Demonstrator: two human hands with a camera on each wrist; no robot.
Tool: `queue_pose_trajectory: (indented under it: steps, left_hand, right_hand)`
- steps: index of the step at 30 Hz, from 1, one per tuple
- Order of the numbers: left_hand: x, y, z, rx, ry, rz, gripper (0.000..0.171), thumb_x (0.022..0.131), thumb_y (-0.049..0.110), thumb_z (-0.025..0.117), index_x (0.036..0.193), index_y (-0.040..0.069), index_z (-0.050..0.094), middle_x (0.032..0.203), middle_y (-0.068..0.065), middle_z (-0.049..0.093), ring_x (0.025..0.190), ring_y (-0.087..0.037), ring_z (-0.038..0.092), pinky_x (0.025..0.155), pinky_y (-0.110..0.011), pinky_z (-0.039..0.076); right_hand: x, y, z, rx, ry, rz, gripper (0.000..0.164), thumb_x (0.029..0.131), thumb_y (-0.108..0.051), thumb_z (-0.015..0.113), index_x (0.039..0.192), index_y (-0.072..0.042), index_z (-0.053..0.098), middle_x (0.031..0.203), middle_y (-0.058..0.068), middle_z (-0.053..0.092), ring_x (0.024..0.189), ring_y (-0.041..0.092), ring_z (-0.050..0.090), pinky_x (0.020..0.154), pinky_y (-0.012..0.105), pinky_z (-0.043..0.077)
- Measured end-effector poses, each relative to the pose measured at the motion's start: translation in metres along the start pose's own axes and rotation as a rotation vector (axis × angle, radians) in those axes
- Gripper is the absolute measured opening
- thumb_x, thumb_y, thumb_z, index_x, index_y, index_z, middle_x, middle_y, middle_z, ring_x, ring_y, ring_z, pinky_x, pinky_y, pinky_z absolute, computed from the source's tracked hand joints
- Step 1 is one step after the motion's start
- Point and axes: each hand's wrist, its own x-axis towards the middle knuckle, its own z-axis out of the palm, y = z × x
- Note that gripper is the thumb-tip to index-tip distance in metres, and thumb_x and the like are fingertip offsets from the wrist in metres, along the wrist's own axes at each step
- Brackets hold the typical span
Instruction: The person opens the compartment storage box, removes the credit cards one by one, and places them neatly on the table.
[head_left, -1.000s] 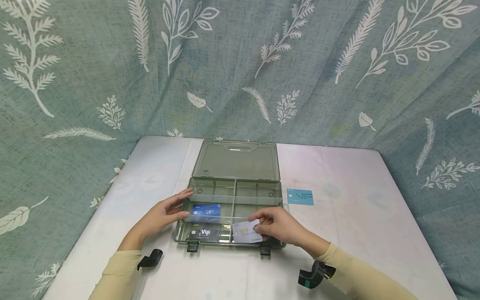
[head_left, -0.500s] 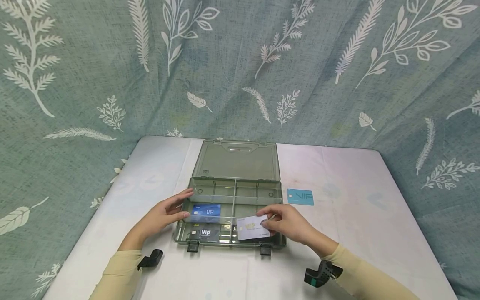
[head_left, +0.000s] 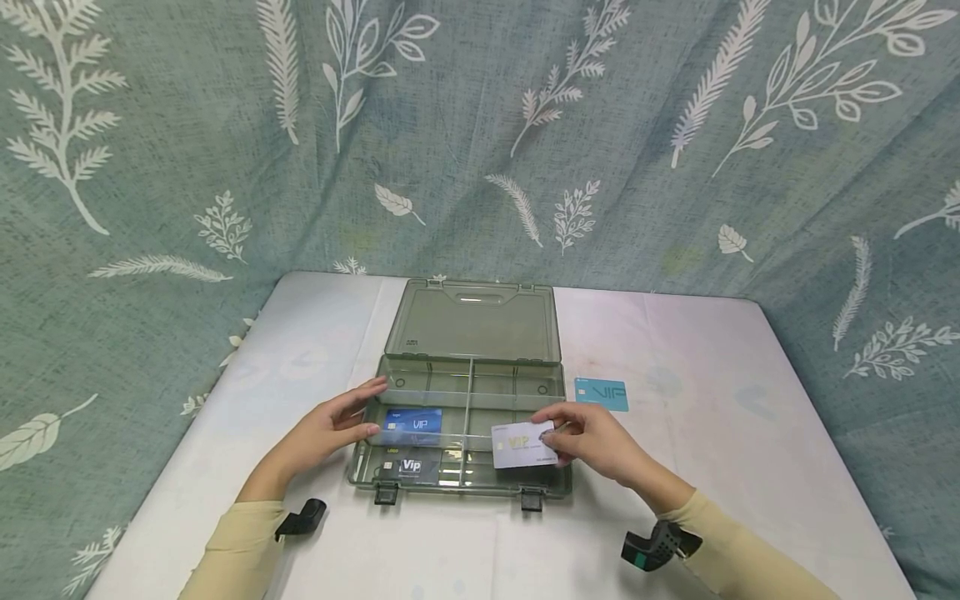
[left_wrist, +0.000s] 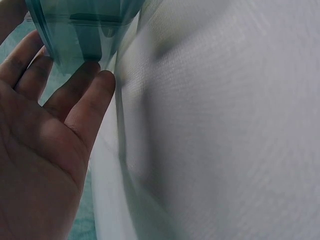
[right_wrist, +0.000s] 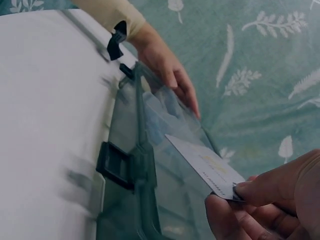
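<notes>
Your right hand [head_left: 596, 442] pinches the white plastic card with gold "VIP" lettering [head_left: 517, 446] by its right end, thumb against fingers, so the card reaches leftward from you. Its long axis runs left to right, roughly in line with the long side of the near right compartment, over which it hangs, its far edge by the cross divider. That hand is plainly the nearer. Your left hand [head_left: 330, 429] has its fingers spread and grips nothing, fingertips at the left wall of the translucent grey-green plastic box [head_left: 491, 492], whose lid [head_left: 472, 329] lies back on the far side. The blue "VIP" card [head_left: 408, 421] lies in the middle left compartment, the black "Vip" card [head_left: 422, 477] in the near left one. The flat teal "VIP" card [head_left: 602, 395] rests on the white-covered counter [head_left: 697, 367], right of the box.
</notes>
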Motion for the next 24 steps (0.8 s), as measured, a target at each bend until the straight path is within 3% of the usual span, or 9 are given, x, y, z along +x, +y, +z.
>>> queue_pose_trajectory:
  steps: [6, 10, 15, 24]
  left_hand:
    - [0.0, 0.0, 0.0, 0.003, 0.0, 0.005, 0.066, 0.097, 0.023, 0.072, 0.155, 0.01, 0.044, 0.167, -0.003, 0.027, 0.15, -0.026, 0.028, 0.111, -0.011, 0.032]
    - [0.0, 0.0, 0.0, 0.001, -0.003, 0.009, 0.066, 0.097, 0.022, 0.072, 0.155, 0.01, 0.044, 0.167, -0.004, 0.026, 0.151, -0.023, 0.027, 0.111, -0.011, 0.032]
    - [-0.001, -0.001, 0.0, 0.0, -0.005, 0.012, 0.066, 0.097, 0.022, 0.072, 0.155, 0.01, 0.044, 0.167, -0.005, 0.026, 0.151, -0.022, 0.027, 0.112, -0.011, 0.031]
    - [-0.001, 0.0, -0.001, -0.002, -0.001, 0.007, 0.066, 0.097, 0.023, 0.072, 0.155, 0.01, 0.044, 0.167, 0.0, 0.027, 0.15, -0.027, 0.028, 0.112, -0.011, 0.032]
  right_hand:
    - [-0.003, 0.004, -0.011, 0.008, 0.044, 0.01, 0.027, 0.096, -0.005, 0.069, 0.122, -0.007, 0.071, 0.111, 0.013, 0.07, 0.074, 0.022, 0.065, 0.069, 0.05, 0.063]
    - [-0.005, 0.007, -0.017, 0.007, 0.058, 0.01, 0.028, 0.096, -0.005, 0.068, 0.124, -0.008, 0.07, 0.105, 0.013, 0.068, 0.075, 0.023, 0.064, 0.071, 0.053, 0.063]
    - [-0.008, 0.01, -0.025, -0.007, 0.078, -0.004, 0.028, 0.097, -0.006, 0.068, 0.124, -0.008, 0.07, 0.093, 0.012, 0.064, 0.07, 0.022, 0.061, 0.071, 0.052, 0.063]
    - [-0.013, 0.017, -0.04, -0.028, 0.132, -0.009, 0.027, 0.098, -0.004, 0.065, 0.126, -0.003, 0.067, 0.108, 0.015, 0.064, 0.075, 0.021, 0.06, 0.065, 0.044, 0.062]
